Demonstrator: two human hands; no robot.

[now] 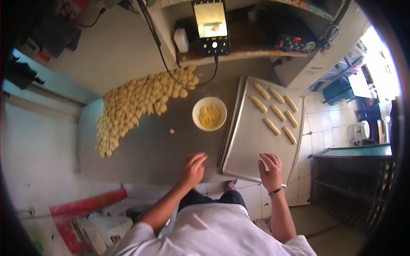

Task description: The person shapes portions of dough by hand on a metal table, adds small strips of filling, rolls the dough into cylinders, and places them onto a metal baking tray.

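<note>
My left hand (194, 171) hovers at the near side of the metal table (145, 158), its fingers loosely bent and slightly apart, with nothing visible in them. Over the near part of a metal tray (245, 141), my right hand (270, 172) is open, thumb apart from the fingers, and a dark band circles its wrist. Several pale dough sticks (278, 113) lie in slanted rows on the tray's far right half. Left of the tray stands a white bowl (209, 100) with yellow strips (209, 116) in it. One small dough piece (171, 131) lies alone left of the bowl.
Many dough balls (141, 100) cover the table's far left. A phone (211, 25) with a hanging cable stands at the back, beside a white container (181, 40) and a device with red lights (295, 42). To the right is a dark rack (350, 170).
</note>
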